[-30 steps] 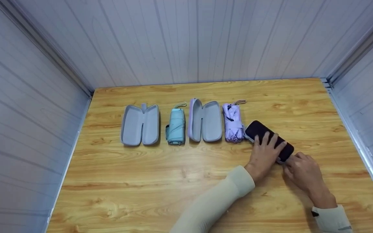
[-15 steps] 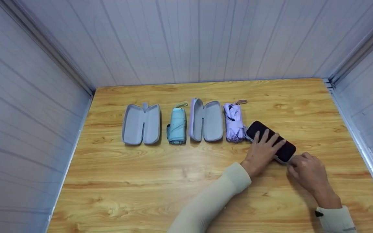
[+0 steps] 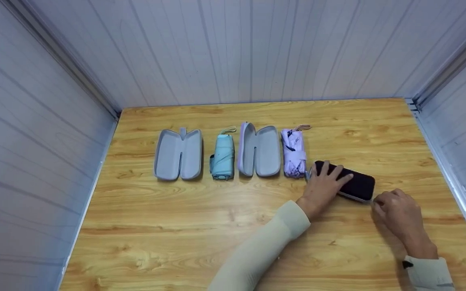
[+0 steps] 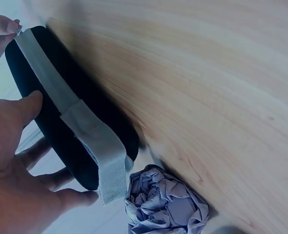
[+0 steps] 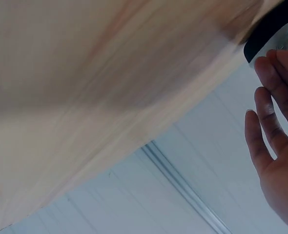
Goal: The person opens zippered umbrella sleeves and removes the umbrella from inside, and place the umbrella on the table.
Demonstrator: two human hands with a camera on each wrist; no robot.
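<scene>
A black zip case (image 3: 357, 186) with a grey zip band lies at the right of the table. My left hand (image 3: 323, 188) rests on its top, fingers spread and fairly straight. In the left wrist view a grey strap (image 4: 105, 146) hangs over the zipped side, and the thumb touches the case's upper edge. At the case's right corner my right hand (image 3: 401, 214) pinches the small metal zipper pull (image 4: 19, 30) between thumb and forefinger. In the right wrist view its other fingers are loosely bent. A folded purple umbrella (image 3: 295, 159) lies just left of the case.
Further left lie an open purple case (image 3: 268, 155) with grey lining, a folded light-blue umbrella (image 3: 222, 159) and an open grey case (image 3: 191, 157). Panelled walls (image 3: 233, 52) close off the wooden table (image 3: 176, 238) at the back and both sides.
My right hand has moved to the right, along the case's end. The black case has swung to lie more crosswise, and my left hand has shifted slightly left with it.
</scene>
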